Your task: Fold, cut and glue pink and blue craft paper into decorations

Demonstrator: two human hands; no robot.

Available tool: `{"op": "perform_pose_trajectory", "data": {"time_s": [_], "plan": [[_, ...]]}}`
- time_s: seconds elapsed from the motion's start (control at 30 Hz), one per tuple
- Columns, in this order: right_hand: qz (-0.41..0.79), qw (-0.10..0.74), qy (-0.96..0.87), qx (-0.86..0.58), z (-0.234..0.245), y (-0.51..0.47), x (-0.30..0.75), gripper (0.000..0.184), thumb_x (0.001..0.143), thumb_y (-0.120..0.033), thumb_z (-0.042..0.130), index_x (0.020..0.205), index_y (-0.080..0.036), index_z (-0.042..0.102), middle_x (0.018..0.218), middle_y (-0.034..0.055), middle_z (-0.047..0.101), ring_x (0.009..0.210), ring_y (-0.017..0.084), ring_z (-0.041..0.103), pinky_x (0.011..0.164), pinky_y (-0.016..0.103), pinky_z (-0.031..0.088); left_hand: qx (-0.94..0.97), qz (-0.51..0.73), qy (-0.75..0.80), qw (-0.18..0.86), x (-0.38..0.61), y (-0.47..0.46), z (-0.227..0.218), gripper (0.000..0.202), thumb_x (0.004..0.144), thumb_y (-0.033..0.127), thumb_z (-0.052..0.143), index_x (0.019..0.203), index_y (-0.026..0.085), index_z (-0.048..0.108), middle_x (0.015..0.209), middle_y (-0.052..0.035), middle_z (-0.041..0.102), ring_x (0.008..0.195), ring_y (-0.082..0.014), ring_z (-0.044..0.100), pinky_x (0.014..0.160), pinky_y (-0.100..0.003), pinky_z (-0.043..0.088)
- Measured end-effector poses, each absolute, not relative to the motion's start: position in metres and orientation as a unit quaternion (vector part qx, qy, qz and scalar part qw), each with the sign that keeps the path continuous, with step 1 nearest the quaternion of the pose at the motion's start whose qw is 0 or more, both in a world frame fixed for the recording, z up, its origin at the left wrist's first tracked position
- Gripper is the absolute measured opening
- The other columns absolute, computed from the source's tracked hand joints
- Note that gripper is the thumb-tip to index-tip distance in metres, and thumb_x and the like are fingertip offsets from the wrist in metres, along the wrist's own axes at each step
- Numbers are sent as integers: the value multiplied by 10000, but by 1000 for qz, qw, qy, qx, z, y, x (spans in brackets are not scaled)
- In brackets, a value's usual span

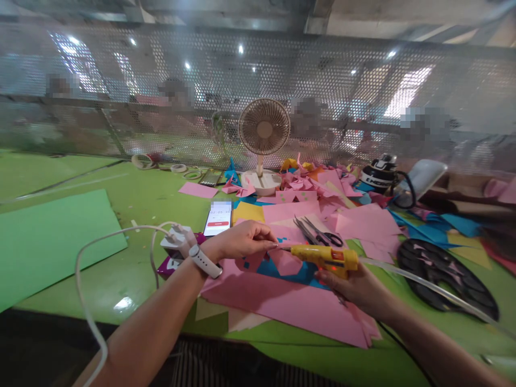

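My right hand [357, 287] is wrapped round the grip of a yellow glue gun [324, 256], whose nozzle points left. A clear glue stick [423, 285] trails out of its back to the right. My left hand [242, 240], with a white wristband, is pinched on a small pink paper piece [250, 262] right at the nozzle tip. Under both hands lie a blue paper shape [300, 274] and a large pink sheet [290, 306] on the green table [133, 199].
Black scissors [318, 232] lie on pink paper just behind the gun. A phone [218, 218], a white charger with cable [175, 237], a small fan [264, 145], a green sheet [52, 242] and a black mesh tray [447, 277] surround the work. A perforated metal screen stands behind.
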State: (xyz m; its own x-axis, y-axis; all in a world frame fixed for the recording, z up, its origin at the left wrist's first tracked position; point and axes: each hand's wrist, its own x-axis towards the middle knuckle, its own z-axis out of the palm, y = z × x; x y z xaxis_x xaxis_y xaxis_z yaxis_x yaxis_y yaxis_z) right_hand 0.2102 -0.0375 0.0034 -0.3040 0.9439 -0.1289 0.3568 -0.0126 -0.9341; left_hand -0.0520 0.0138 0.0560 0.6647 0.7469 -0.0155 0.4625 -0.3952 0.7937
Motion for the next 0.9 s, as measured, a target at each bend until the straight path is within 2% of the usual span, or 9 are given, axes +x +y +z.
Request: {"op": "perform_pose_trajectory", "data": {"time_s": [0.33, 0.53, 0.7, 0.8, 0.9], "plan": [[492, 294, -646, -504, 2, -36, 210, 357, 738, -478, 627, 954, -193, 629, 479, -60, 456, 396, 69, 384, 367, 180, 339, 809, 177, 370, 420, -52, 14, 55, 255, 830, 341, 546, 890, 121, 661, 770, -49, 659, 658, -111, 566, 584, -195, 407], [470, 309, -658, -501, -4, -38, 210, 334, 739, -442, 644, 1009, -247, 643, 521, -48, 479, 413, 75, 390, 364, 185, 354, 810, 184, 368, 418, -53, 15, 53, 257, 822, 341, 556, 867, 112, 663, 781, -62, 665, 687, -124, 585, 617, -206, 430], [451, 331, -658, -504, 5, -36, 220, 284, 714, -433, 674, 927, -245, 668, 483, -40, 500, 394, 89, 405, 350, 199, 365, 781, 195, 367, 467, -57, 13, 55, 255, 812, 364, 575, 869, 130, 658, 781, -46, 671, 681, -121, 595, 616, -204, 442], [468, 389, -614, -503, 27, -34, 238, 307, 696, -475, 678, 822, -195, 676, 477, -5, 548, 404, 110, 474, 366, 209, 402, 750, 205, 363, 513, -58, 10, 60, 241, 818, 362, 572, 848, 134, 643, 776, -38, 671, 656, -106, 591, 615, -201, 450], [498, 547, -498, -453, 44, -25, 268, 385, 763, -542, 574, 890, -189, 659, 702, 78, 658, 533, 150, 582, 422, 221, 458, 739, 205, 371, 524, -59, 8, 62, 225, 825, 352, 562, 844, 139, 630, 764, -30, 672, 607, -88, 571, 596, -197, 444]]}}
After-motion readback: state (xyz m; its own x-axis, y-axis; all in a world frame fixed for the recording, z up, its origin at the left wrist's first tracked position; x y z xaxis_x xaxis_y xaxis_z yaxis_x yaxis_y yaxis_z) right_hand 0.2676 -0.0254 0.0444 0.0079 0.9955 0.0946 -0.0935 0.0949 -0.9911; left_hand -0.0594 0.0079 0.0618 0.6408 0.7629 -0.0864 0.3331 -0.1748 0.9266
